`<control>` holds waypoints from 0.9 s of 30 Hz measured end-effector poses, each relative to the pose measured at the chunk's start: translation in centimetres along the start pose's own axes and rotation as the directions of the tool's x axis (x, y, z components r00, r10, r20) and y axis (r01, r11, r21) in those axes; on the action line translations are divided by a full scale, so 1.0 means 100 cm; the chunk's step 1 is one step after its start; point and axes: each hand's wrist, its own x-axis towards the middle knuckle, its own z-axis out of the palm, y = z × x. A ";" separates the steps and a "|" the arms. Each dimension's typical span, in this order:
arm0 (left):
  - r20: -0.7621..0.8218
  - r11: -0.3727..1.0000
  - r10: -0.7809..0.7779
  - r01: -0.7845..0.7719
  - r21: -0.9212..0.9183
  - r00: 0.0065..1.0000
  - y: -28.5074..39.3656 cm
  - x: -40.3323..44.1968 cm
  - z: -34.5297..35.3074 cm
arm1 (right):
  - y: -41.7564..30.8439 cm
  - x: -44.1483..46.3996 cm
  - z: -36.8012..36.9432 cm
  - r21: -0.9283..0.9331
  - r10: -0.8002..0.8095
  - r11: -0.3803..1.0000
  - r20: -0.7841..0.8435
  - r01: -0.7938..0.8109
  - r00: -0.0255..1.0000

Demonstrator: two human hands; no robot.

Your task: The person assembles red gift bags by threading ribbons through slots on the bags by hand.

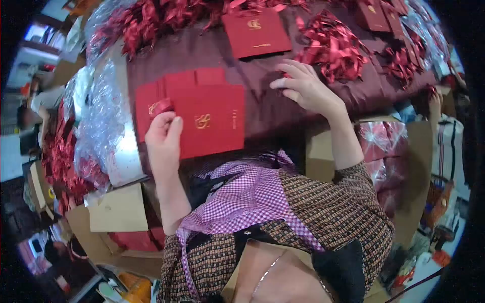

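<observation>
My left hand (pixel 164 134) is closed in a pinch at the left side of a flat red bag with a gold emblem (pixel 202 121). A short, shiny red ribbon (pixel 161 107) shows at its fingertips. More red bags (pixel 149 101) lie overlapped beneath that one. Raised over the dark cloth, my right hand (pixel 305 91) has its fingers bent and apart, with nothing visible in them. Something pale is wrapped around one of its fingers. Beyond it lies another red bag (pixel 257 33) with gold print, beside a heap of red ribbons (pixel 336 48).
Dark maroon cloth (pixel 268 108) covers the table. Red ribbons (pixel 151 22) line its far edge. Clear plastic wrap (pixel 103 116) bunches at the left. Cardboard boxes stand at both sides, the right box (pixel 417 166) holding plastic-wrapped red packs (pixel 385 146). People are partly visible at the edges.
</observation>
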 end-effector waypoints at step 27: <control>-0.074 0.990 0.103 -0.095 0.102 0.992 0.004 -0.004 0.021 | -0.116 0.093 0.067 0.313 -0.081 0.917 -0.463 0.248 0.882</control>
